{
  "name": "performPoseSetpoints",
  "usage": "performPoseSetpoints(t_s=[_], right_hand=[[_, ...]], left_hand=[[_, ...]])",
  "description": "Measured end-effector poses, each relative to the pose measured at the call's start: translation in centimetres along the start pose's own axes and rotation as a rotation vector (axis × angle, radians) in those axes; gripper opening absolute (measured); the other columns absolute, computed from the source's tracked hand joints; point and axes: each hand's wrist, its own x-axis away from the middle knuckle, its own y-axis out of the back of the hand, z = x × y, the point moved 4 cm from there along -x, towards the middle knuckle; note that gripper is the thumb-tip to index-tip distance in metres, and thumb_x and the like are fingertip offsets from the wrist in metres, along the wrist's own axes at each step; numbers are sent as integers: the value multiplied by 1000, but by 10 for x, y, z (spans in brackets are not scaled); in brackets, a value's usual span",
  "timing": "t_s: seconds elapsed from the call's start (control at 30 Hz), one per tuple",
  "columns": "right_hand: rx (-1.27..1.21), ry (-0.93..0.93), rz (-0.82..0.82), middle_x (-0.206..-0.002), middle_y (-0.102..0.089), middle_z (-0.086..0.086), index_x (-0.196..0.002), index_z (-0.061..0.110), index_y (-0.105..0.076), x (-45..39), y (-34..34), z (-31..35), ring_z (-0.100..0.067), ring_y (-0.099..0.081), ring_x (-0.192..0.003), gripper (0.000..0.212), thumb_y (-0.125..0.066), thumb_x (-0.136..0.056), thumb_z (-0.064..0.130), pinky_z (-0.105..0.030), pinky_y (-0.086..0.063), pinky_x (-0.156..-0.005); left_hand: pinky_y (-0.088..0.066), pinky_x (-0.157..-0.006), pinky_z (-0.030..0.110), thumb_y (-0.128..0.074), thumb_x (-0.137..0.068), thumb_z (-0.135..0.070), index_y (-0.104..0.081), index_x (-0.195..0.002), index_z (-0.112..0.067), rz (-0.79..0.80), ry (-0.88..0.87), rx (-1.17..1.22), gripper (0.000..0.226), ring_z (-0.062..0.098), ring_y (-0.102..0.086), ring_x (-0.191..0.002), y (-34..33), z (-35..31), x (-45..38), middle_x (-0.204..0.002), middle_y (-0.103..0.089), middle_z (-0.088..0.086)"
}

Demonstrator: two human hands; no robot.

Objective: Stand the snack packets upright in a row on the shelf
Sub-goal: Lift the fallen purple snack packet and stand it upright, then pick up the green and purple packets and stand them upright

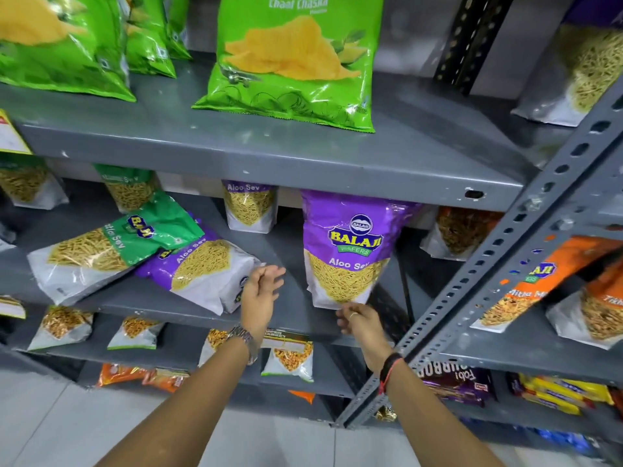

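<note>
A purple Aloo Sev packet (347,251) stands upright at the front of the grey middle shelf (296,318). My right hand (360,323) is just below its bottom edge, fingers curled and touching or nearly touching the packet. Left of it, another purple Aloo Sev packet (205,271) lies flat on the shelf, and a green sev packet (111,247) lies partly on top of that. My left hand (261,291) is open beside the lying purple packet's right end. Further back, a small Aloo Sev packet (249,207) stands upright.
Green chips packets (293,62) stand on the upper shelf (269,156). A slotted metal upright (505,264) crosses diagonally at the right, with orange packets (526,284) beyond it. Small snack packets (290,355) sit on the lower shelf. Tiled floor lies below.
</note>
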Motion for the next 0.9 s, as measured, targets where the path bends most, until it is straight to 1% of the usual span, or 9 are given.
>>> performPoseSetpoints(t_s=[0.17, 0.23, 0.33, 0.47, 0.6, 0.67, 0.73, 0.8, 0.9], right_hand=[[146, 97, 225, -96, -62, -7, -104, 3, -59, -1, -74, 25, -9, -59, -75, 24, -38, -94, -2, -10, -51, -58], [221, 172, 203, -97, -62, -14, -109, -7, -59, -14, -96, 39, -11, -57, -75, 26, -39, -92, -5, -16, -51, -63], [390, 310, 137, -98, -62, -18, -110, -8, -62, -33, -139, 65, -19, -53, -91, 27, -45, -95, 8, -36, -46, -89], [660, 328, 142, -124, -63, -21, -114, -2, -63, -53, -196, 97, -26, -58, -114, 39, -42, -98, 26, -36, -41, -98], [923, 178, 192, -128, -59, -27, -114, -6, -61, -74, -235, 110, -36, -54, -120, 52, -30, -100, 33, -35, -41, -94], [981, 128, 184, -126, -60, -23, -114, -4, -61, -83, -246, 111, -34, -56, -118, 50, -33, -98, 34, -33, -42, -93], [977, 109, 148, -107, -64, -18, -99, 4, -65, -89, -251, 112, -28, -61, -99, 34, -45, -95, 32, -30, -44, -80], [988, 91, 128, -76, -54, -6, -71, 12, -57, -86, -254, 115, -19, -51, -67, 28, -52, -92, 30, -28, -38, -59], [973, 90, 80, -89, -57, -6, -93, 0, -66, -82, -249, 112, -20, -53, -81, 26, -56, -90, 24, -25, -34, -66]], left_hand=[[-51, -72, 27, -41, -96, -20, -57, -93, -15, -108, 21, 102, 17, 15, -65, -81, 73, -1, 17, -91, -70, 2], [-51, -66, 27, -40, -96, -19, -56, -93, -12, -161, 69, 151, 18, 14, -65, -71, 98, 0, 13, -81, -71, 0], [-48, -57, 26, -37, -97, -20, -49, -99, -8, -264, 225, 174, 18, 12, -61, -54, 145, 6, -10, -70, -65, 4], [-50, -49, 32, -37, -97, -28, -44, -93, -6, -202, 485, 175, 23, 13, -59, -33, 183, 20, -30, -49, -65, 2], [-56, -60, 35, -32, -97, -36, -46, -108, -3, -13, 608, 158, 38, 30, -70, -75, 197, 20, -48, -98, -67, 20], [-56, -59, 34, -33, -97, -36, -48, -107, 1, 12, 614, 134, 41, 31, -68, -75, 204, 20, -63, -94, -65, 18], [-57, -64, 35, -38, -96, -31, -50, -106, 5, 17, 592, 125, 39, 30, -70, -77, 208, 20, -75, -93, -65, 18], [-51, -81, 44, -43, -96, -19, -49, -104, 8, 12, 630, 163, 29, 43, -61, -107, 211, 23, -82, -116, -59, 29], [-49, -83, 44, -44, -94, -6, -44, -103, 2, 29, 670, 203, 12, 46, -56, -115, 216, 28, -84, -120, -56, 31]])
